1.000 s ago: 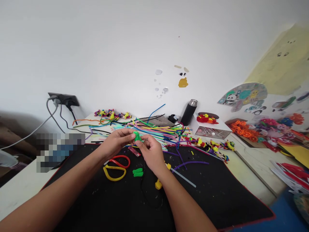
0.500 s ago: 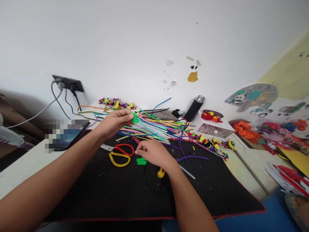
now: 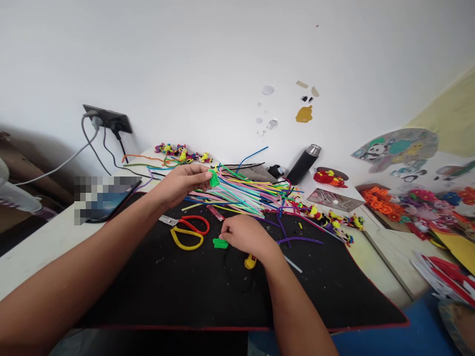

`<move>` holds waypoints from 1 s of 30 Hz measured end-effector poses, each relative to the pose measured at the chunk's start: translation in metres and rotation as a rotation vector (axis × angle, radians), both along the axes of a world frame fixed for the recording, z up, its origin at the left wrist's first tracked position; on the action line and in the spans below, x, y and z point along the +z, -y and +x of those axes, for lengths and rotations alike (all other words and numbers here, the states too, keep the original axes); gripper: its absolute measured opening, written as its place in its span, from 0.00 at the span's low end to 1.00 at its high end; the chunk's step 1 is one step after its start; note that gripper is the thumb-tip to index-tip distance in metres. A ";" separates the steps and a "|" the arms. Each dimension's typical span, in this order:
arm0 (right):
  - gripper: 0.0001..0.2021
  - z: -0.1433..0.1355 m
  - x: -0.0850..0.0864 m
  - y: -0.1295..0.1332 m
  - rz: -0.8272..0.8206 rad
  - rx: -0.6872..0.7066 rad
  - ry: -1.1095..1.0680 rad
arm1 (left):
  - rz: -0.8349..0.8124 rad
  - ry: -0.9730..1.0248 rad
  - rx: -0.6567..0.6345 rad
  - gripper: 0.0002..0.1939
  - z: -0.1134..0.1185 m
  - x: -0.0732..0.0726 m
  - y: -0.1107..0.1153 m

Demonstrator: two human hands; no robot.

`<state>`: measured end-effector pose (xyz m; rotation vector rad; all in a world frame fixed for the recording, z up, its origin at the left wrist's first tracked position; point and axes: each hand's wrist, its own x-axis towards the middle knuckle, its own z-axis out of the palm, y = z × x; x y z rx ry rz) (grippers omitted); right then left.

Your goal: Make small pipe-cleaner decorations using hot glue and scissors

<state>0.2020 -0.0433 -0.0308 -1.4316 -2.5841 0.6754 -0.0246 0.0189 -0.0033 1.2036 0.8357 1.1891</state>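
My left hand (image 3: pixel 189 182) is raised over the pile of pipe cleaners and pinches a small folded bundle of green pipe cleaner (image 3: pixel 214 178) between thumb and fingers. Lower, over the black mat, my right hand (image 3: pixel 245 235) has its fingers drawn together at the top edge of a second green pipe cleaner bundle (image 3: pixel 220 243). How firmly those fingertips grip it is hard to see. Scissors (image 3: pixel 188 239) with one red and one yellow handle lie left of it. A pinkish-red stick-like object (image 3: pixel 215 213) lies just beyond my right hand.
Loose pipe cleaners (image 3: pixel 241 195) in many colours heap at the mat's back. A yellow-ended object (image 3: pixel 250 261) lies under my right wrist. A phone (image 3: pixel 111 200) is at left; a black flask (image 3: pixel 304 164) leans by the wall. Pipe-cleaner figures (image 3: pixel 334 222) sit at right.
My right hand has come down slightly and its fingers have closed at the green bundle on the mat. My left hand still holds its bundle. The whole view has shifted a little.
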 end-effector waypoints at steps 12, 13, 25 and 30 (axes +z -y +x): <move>0.04 -0.004 -0.007 0.000 0.018 0.022 0.076 | 0.024 -0.042 -0.033 0.17 0.000 0.000 0.001; 0.05 -0.004 -0.008 -0.001 0.016 0.023 0.064 | 0.025 -0.043 -0.035 0.16 -0.001 0.000 0.001; 0.04 -0.004 -0.017 -0.012 -0.080 -0.135 -0.448 | -0.037 0.012 -0.062 0.13 0.004 -0.001 0.004; 0.06 -0.004 -0.021 -0.017 -0.205 -0.250 -0.756 | -0.074 0.024 -0.048 0.15 0.009 0.000 0.007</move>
